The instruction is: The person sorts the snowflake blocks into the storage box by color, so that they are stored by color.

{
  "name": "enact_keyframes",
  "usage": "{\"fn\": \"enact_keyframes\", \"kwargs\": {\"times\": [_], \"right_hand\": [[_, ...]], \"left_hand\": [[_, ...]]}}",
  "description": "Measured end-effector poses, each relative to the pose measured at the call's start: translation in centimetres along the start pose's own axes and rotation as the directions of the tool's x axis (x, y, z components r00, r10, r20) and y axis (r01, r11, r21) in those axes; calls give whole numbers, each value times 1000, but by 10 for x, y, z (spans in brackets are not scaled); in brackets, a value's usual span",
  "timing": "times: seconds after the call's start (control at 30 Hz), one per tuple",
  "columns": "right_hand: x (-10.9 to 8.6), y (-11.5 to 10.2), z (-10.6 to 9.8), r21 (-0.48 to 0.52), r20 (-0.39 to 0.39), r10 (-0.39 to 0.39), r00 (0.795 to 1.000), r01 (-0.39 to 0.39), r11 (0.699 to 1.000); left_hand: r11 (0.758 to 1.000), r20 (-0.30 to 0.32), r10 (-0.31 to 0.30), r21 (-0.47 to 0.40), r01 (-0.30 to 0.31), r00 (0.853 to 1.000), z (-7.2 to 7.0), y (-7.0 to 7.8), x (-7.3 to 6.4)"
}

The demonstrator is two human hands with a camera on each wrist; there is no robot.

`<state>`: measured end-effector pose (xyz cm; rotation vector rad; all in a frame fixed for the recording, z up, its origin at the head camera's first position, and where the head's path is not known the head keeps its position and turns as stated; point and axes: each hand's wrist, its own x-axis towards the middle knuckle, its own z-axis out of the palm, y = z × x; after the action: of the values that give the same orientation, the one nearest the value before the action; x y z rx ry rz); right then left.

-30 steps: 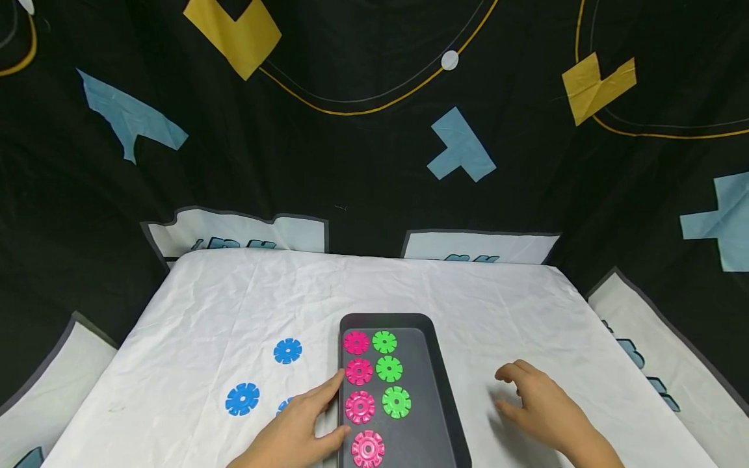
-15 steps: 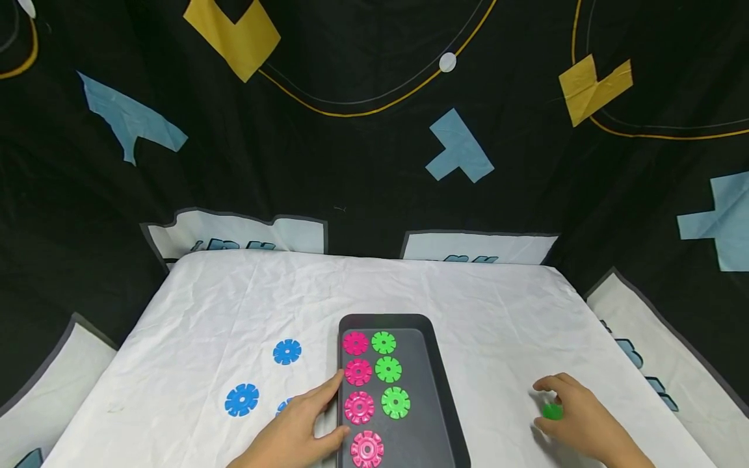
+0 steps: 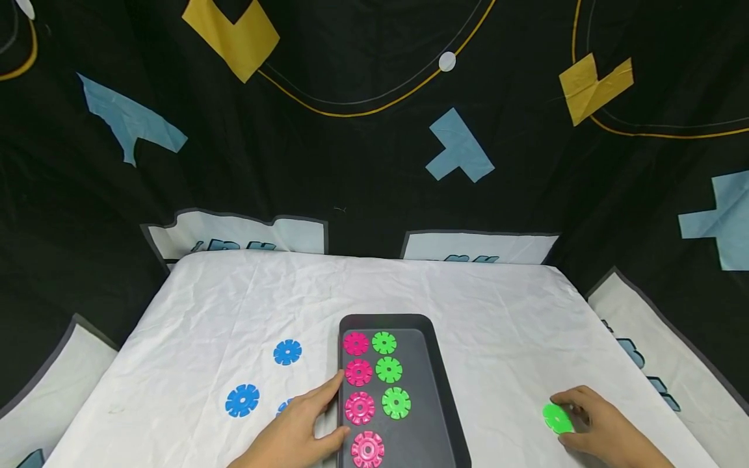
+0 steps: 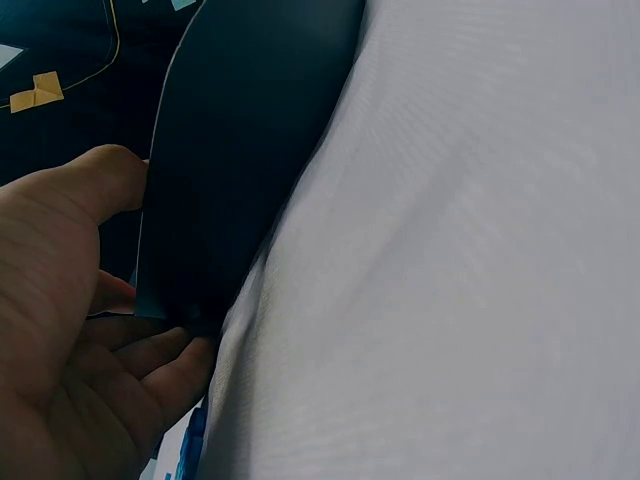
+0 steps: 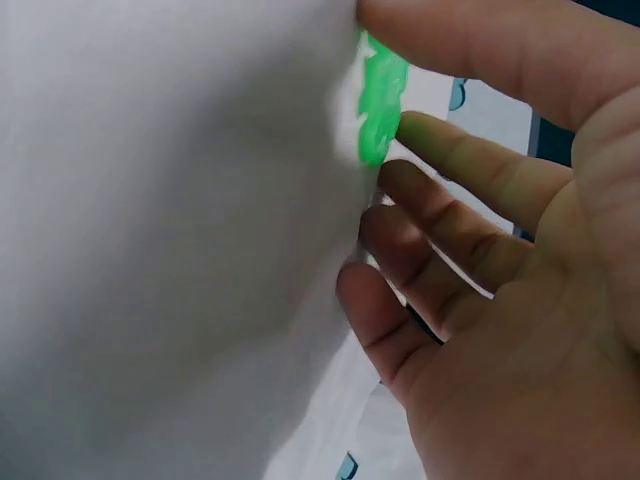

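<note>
On the right of the white table, my right hand (image 3: pixel 608 426) pinches a green interlocking disc (image 3: pixel 558 418) between thumb and index finger. In the right wrist view the disc (image 5: pixel 382 100) appears edge-on close to the cloth, and the other fingers extend loosely below. A dark tray (image 3: pixel 430 390) holds a column of several pink discs (image 3: pixel 359 372) beside three green discs (image 3: pixel 389 369). My left hand (image 3: pixel 298 422) rests at the tray's left rim, index fingertip and thumb touching it; the left wrist view shows the thumb against the tray side (image 4: pixel 240 150) and the fingers loose.
Left of the tray lie blue discs (image 3: pixel 242 400), one of them partly hidden behind the left hand. A wrinkled white cloth (image 3: pixel 486 312) covers the table. Behind it hangs a black curtain (image 3: pixel 351 175) with yellow and light-blue shapes.
My right hand has moved right, and a green disc has come into view at its fingers, now pinched. My left hand and the tray have stayed in place.
</note>
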<state>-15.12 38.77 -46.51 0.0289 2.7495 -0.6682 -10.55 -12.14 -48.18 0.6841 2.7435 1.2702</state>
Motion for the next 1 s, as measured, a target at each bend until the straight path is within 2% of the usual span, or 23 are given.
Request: {"fn": "enact_keyframes", "kwargs": {"times": [0.13,0.23,0.53,0.77,0.9,1.0], "right_hand": [[-1,2,2,68,10,47,999,-47,997],[0,0,5,56,2,62,998,-62,997],[1,-8,10,-17,-19,9,1000,-10,1000],[0,-28,12,-36,-23,-19,1000,18,999],[0,-42,10,-76,-26,-116,993,114,991],[0,-53,7,-115,-12,-218,976,215,970]], "left_hand": [[1000,-5,4,7,-4,1000,0,0,0],[1000,-9,8,12,-7,1000,0,0,0],[1000,-3,6,2,-6,1000,1,-1,0],[1000,-12,9,16,-9,1000,2,-1,0],[1000,-12,6,16,-6,1000,2,-1,0],[1000,-8,1,10,-1,1000,1,-1,0]]}}
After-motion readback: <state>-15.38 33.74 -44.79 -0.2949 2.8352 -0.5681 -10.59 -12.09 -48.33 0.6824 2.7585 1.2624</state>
